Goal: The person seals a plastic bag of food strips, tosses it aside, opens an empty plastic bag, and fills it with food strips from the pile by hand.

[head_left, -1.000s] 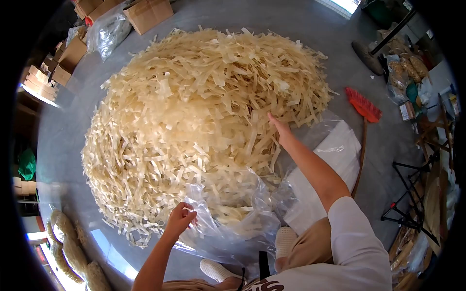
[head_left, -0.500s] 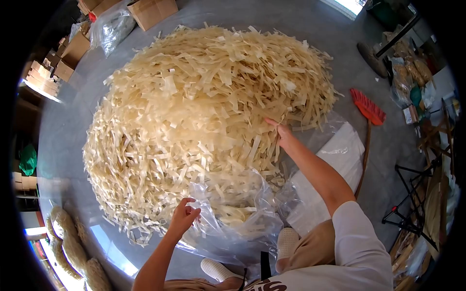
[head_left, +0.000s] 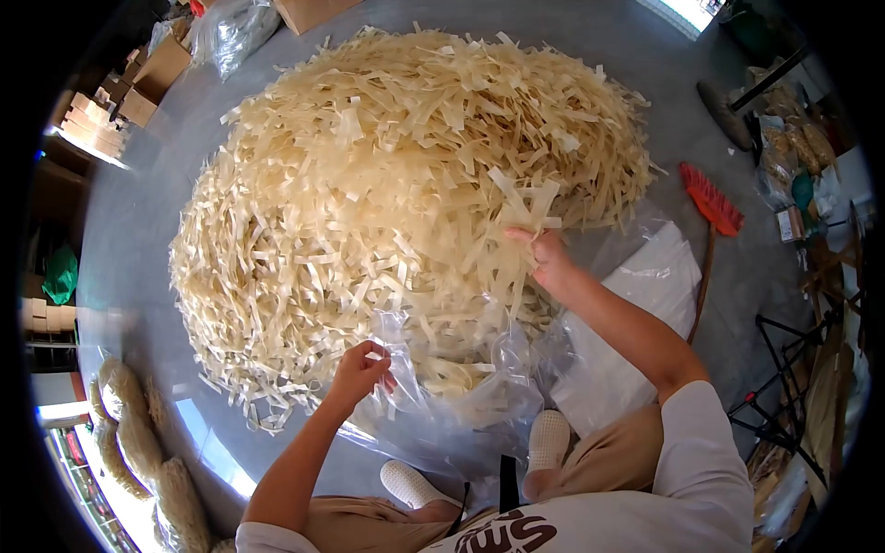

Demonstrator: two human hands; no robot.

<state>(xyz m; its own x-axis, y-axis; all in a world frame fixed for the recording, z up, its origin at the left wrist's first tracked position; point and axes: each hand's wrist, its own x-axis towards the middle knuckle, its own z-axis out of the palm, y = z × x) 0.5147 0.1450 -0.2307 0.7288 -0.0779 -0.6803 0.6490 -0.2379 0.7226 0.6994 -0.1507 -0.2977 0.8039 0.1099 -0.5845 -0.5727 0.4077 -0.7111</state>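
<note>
Now a loose bunch of strips (head_left: 527, 205) is up at the right side of the heap (head_left: 341, 212), and the right hand (head_left: 548, 258) has its fingers closed on them; half a second ago they only pointed into the heap! Down at the heap's near edge, the left hand (head_left: 359, 374) keeps its narrow pinch on the clear bag (head_left: 461, 410). Right of the heap, white plastic sheeting (head_left: 636, 323) and a red broom (head_left: 712, 201) lie unmoved.

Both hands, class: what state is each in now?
Left hand: closed, pinching clear plastic.
Right hand: closed, holding pale strips.
</note>
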